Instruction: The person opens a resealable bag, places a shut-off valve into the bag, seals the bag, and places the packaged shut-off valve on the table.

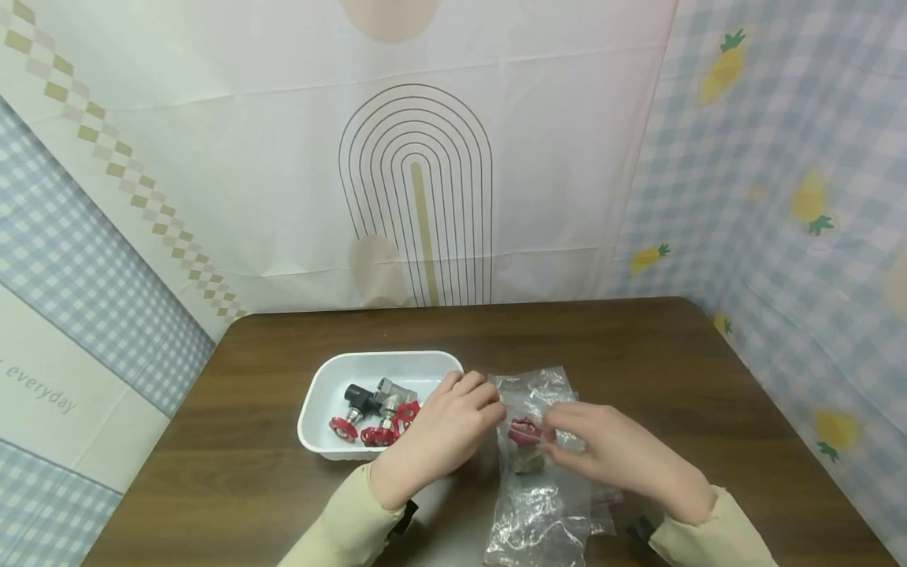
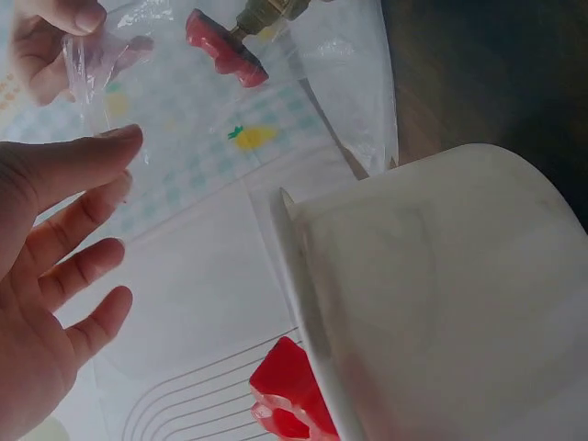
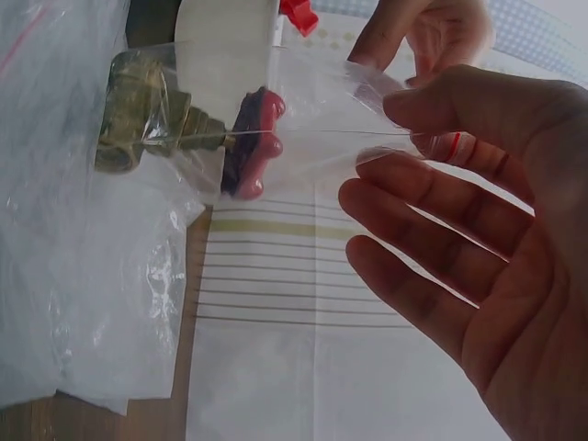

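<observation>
A brass valve with a red handwheel sits inside a small clear plastic bag. My right hand pinches the open-end edge of this bag between thumb and index finger, its other fingers loosely bent. On the bag's other side, my left hand hovers between the white tub and the bag. Its thumb and fingers are spread apart in the left wrist view, with nothing between them. Under the bagged valve lie more clear plastic bags.
A white tub stands left of the bags. It holds several valves with red handwheels, among them one with a black body. Patterned cloth hangs behind the brown wooden table.
</observation>
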`<state>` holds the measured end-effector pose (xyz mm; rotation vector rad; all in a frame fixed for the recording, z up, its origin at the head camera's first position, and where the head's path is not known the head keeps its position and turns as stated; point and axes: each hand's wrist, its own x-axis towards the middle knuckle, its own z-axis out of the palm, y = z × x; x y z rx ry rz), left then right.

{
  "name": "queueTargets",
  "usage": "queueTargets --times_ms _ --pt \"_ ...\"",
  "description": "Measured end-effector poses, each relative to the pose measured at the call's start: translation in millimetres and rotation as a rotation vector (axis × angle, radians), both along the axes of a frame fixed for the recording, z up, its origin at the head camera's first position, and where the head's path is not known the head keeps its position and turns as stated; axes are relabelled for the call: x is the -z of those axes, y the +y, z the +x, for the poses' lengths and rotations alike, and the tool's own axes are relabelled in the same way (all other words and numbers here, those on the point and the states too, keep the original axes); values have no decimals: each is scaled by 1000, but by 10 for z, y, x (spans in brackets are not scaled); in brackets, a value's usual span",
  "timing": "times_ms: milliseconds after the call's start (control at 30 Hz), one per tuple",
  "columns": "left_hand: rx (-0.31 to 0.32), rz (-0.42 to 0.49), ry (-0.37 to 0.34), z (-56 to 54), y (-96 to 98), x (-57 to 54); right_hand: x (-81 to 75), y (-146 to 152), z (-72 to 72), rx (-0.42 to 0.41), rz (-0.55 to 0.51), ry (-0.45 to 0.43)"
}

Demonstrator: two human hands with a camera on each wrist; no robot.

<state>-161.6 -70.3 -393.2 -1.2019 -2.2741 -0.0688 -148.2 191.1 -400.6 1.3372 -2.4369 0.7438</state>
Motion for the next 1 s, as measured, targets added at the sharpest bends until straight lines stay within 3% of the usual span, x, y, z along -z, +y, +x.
queueTargets --times_ms 167,267,633,800,1000 --pt "30 42 -4 4 -16 22 -7 45 -7 60 6 41" --pt "60 57 -45 11 -35 26 -15 51 -11 89 16 70" --pt "133 107 -139 55 -73 39 1 124 -29 119 -3 97" --pt "138 191 -195 67 -67 54 0 130 -20 119 -7 91" --pt "94 252 -261 91 -70 77 -7 126 -20 115 -16 108"
